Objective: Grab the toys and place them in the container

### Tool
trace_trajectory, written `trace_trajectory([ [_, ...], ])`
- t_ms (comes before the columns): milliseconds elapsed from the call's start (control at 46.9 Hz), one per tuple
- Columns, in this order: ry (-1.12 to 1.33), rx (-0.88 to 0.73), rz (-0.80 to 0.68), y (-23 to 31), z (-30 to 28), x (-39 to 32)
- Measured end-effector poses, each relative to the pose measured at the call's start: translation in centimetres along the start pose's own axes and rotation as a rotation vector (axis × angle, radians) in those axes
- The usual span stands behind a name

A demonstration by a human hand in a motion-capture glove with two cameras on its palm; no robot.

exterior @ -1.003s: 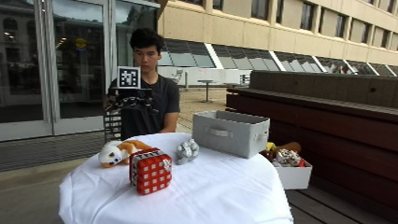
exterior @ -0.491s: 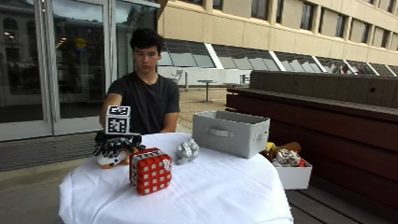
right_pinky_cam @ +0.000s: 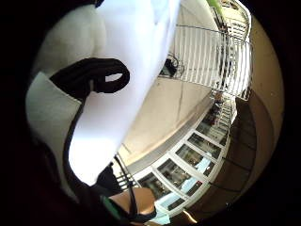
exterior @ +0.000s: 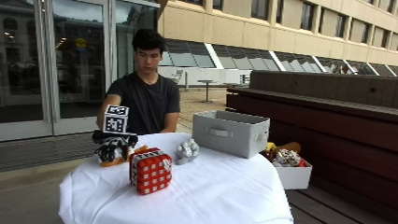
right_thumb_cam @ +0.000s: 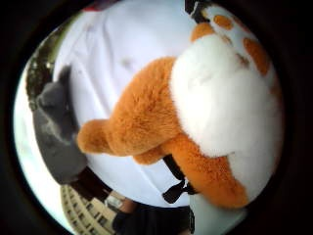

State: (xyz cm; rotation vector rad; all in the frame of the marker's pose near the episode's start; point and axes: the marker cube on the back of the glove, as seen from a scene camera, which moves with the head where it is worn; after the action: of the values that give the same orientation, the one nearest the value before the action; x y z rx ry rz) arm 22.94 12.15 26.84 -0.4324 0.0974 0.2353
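Note:
An orange and white plush toy (exterior: 114, 162) lies at the table's left side, near the person. My gloved right hand (exterior: 112, 146) is down on top of it, fingers curled around it. The thumb side palm view is filled by the same plush toy (right_thumb_cam: 195, 122), close against the palm. A red and white checked cube toy (exterior: 150, 170) stands just beside it. A small grey plush toy (exterior: 187, 151) lies behind the cube. The grey fabric container (exterior: 230, 132) stands open at the far right of the table, also seen as the grey container (right_thumb_cam: 56, 132).
A white cloth covers the round table (exterior: 211, 191). A white box (exterior: 292, 173) with more toys sits on the wooden bench to the right. The person's bare left arm rests behind the table near the container.
My hand came down from chest height onto the orange and white plush toy, and now its fingers wrap the toy. The other toys and the container have not moved.

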Motion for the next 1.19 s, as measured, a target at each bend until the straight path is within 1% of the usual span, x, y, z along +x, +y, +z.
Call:
trace_trajectory([
  [171, -0.077, 0.138, 0.091, -0.4, -0.1, 0.9],
  [256, -0.066, 0.17, 0.097, -0.7, -0.9, 1.3],
  [363, -0.137, 0.212, 0.08, -0.7, -3.0, 1.0],
  [427, -0.163, 0.253, 0.069, -0.5, -5.7, 0.5],
  [448, -0.162, 0.278, 0.046, -0.4, -7.0, 0.2],
  [512, -0.145, 0.421, -0.106, -0.7, -11.3, -0.3],
  [533, -0.145, 0.468, -0.134, -0.7, -12.7, -0.6],
  [555, -0.151, 0.497, -0.129, -0.4, -14.2, -1.1],
  [619, -0.178, 0.513, -0.042, 1.4, -18.1, -2.7],
  [683, -0.186, 0.527, -0.04, 2.8, -21.3, -4.1],
  [725, -0.194, 0.472, -0.027, 4.5, -23.7, -5.3],
  [768, -0.203, 0.331, 0.002, 7.5, -26.8, -7.2],
  [789, -0.204, 0.285, 0.004, 8.9, -28.4, -8.3],
  [811, -0.203, 0.302, -0.008, 9.7, -29.8, -9.4],
  [875, -0.194, 0.571, -0.081, 9.3, -32.3, -12.3],
  [917, -0.193, 0.659, -0.123, 9.8, -33.4, -14.4],
  [1045, -0.178, 0.703, -0.227, 13.3, -35.1, -22.3],
  [1194, -0.129, 0.698, -0.327, 14.5, -34.4, -29.5],
])
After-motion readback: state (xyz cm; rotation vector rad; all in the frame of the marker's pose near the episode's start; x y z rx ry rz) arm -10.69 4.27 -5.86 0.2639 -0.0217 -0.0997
